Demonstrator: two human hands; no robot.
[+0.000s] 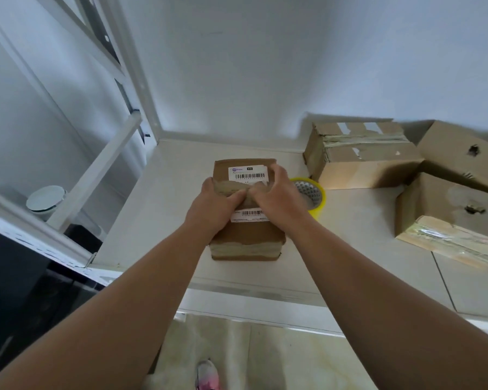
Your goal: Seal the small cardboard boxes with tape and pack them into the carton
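1. Small cardboard box [247, 232]. Lies flat at ctr of worktop [364, 249], near front edge. Carries two barcode labels on top, a tan tape band across the middle and another along the near edge.

2. Left hand [209, 209]. Grip clamped on the box: fingers wrap over the left edge, thumb lies on the middle band.

3. Right hand [276, 195]. Rests on the box top w/ fingers bent by the far label and thumb on the band, touching the left thumb. Can't tell if grip pinches tape or only presses.

4. Tape roll [312, 194]. Yellow core; lies flat just beside the box's right edge, partly behind the right hand.

5. Three bigger cardboard boxes at right of worktop: taped one [358, 156] by the wall, two w/ handle holes [462, 156] [448, 215] further right. Can't tell which serves as carton.

Step in hand, est.: smoothing the middle tape band down, i.e. sealing close to done on this box.

Next move, est.: needs band pressed flat to both edges, then a two-sided lift and carry rightward to the carton, clearing the tape roll. Needs an open carton first; none seen open.
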